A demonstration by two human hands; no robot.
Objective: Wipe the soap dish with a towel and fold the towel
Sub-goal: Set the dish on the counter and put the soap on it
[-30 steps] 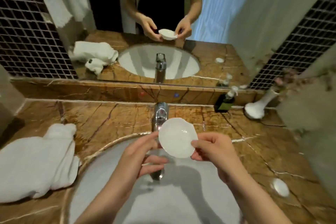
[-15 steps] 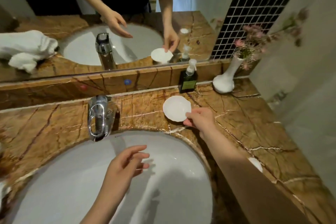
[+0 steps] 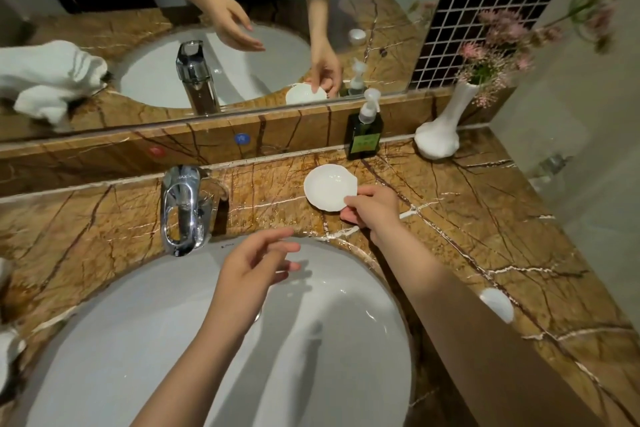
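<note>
The white shell-shaped soap dish rests on the brown marble counter, behind the basin and in front of the green pump bottle. My right hand pinches its near right rim. My left hand hovers over the basin, fingers apart and holding nothing. Only a sliver of the white towel shows at the far left edge; its crumpled reflection is clear in the mirror.
A chrome faucet stands left of the dish, above the white basin. The green pump bottle and a white vase of pink flowers stand by the back ledge. A small white object lies near the counter's right front.
The dish went from both hands above the basin to the counter at the right. My left hand let go and hangs over the basin. The view swung right, leaving the towel almost out of frame.
</note>
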